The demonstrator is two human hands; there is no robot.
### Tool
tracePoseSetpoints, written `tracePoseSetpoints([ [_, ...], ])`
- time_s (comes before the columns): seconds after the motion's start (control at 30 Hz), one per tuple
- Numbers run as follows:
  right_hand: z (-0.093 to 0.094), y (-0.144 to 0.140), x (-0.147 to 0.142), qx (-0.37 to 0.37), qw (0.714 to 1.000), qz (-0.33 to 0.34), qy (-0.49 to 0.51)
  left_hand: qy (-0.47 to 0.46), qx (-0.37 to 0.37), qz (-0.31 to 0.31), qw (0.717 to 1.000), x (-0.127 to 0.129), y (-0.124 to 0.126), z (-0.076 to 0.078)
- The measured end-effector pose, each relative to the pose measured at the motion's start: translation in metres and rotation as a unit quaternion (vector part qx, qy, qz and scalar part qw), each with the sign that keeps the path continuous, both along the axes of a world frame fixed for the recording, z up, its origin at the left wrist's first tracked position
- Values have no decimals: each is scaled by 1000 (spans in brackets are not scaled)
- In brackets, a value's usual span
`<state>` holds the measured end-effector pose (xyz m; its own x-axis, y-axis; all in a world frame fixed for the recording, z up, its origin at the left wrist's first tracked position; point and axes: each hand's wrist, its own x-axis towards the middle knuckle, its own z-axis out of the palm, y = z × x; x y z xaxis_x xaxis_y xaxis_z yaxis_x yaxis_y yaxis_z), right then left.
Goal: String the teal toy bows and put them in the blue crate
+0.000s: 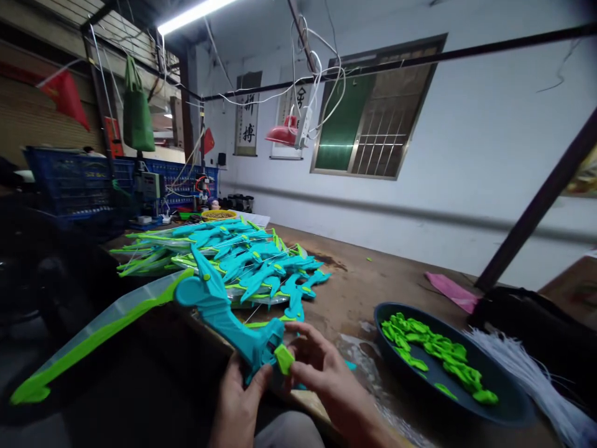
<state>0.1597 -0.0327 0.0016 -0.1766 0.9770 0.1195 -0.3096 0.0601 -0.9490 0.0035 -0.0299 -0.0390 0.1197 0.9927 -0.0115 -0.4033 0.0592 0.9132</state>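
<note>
My left hand (240, 398) grips the teal handle of a toy bow (219, 314), whose pale limb with a lime green edge (93, 339) sweeps out to the lower left. My right hand (321, 367) pinches a small lime green plastic piece (284, 359) against the end of the bow's handle. Both hands are low in the middle of the view, just over the near table edge.
A pile of finished teal and green bows (242, 258) lies on the wooden table (373, 280) behind. A dark round tray (508, 401) with several green pieces (433, 348) sits at right, beside a white string bundle (527, 367). Blue crates (69, 177) stand at left.
</note>
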Motion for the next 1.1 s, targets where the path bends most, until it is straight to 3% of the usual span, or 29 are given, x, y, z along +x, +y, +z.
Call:
tracePoseSetpoints([
  [0.13, -6, 0, -4, 12, 998, -5, -69, 49, 39, 57, 996, 2, -1, -5],
  [0.3, -4, -3, -6, 74, 987, -85, -119, 56, 26, 47, 997, 4, -4, -3],
  [0.43, 5, -10, -5, 141, 952, -154, -222, 43, 19, 31, 998, 5, -5, -4],
  [0.6, 1, -9, -8, 62, 981, -127, -131, 56, 28, 28, 998, 3, -6, -11],
  [0.73, -5, -9, -11, 41, 983, -116, -136, 65, 53, 9, 996, 0, -6, -14],
  [0.83, -3, -12, -12, 72, 968, -140, -196, 54, 59, -4, 997, 0, -6, -14],
  [0.97, 4, -15, -7, 143, 925, -187, -297, 46, 59, -10, 997, 2, -7, -13],
  [1.1, 14, -13, 1, 134, 920, -141, -339, 50, 61, -26, 997, 2, -8, -13],
])
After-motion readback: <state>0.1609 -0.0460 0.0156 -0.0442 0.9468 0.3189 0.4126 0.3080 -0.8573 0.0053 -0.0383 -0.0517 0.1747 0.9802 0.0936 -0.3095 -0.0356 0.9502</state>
